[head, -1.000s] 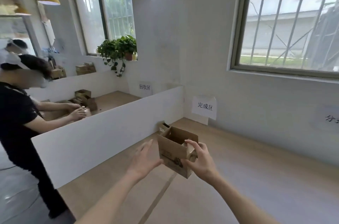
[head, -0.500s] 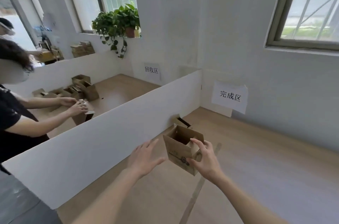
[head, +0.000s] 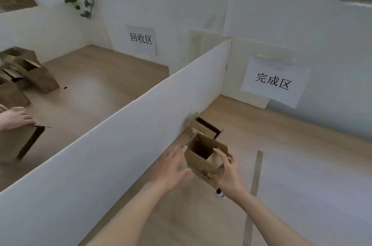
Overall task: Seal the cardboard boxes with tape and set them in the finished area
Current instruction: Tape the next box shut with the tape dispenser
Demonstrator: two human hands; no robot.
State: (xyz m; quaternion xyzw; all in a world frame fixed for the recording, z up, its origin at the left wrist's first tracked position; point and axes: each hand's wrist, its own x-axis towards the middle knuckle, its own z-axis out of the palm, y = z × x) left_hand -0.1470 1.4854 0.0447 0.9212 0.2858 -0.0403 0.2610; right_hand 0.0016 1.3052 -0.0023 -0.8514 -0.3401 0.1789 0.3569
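Observation:
A small brown cardboard box (head: pixel 198 162) with its top open hangs above the wooden table, tilted. My right hand (head: pixel 226 175) grips its right side, thumb over the rim. My left hand (head: pixel 171 167) is spread beside its left wall, fingers straight, just touching or nearly so. Behind it a second open box (head: pixel 205 127) lies against the white divider (head: pixel 120 135). A paper sign (head: pixel 273 82) with three characters hangs on the wall beyond.
A strip of tape (head: pixel 254 185) runs along the table (head: pixel 302 165) to the right. Across the divider, another person's hand (head: pixel 16 118) rests on a box (head: pixel 18 141), with several more boxes (head: pixel 30 72) piled behind. A second sign (head: pixel 141 39) hangs there.
My view has tilted down and moved closer to the table. The held box has come nearer to the second box by the divider.

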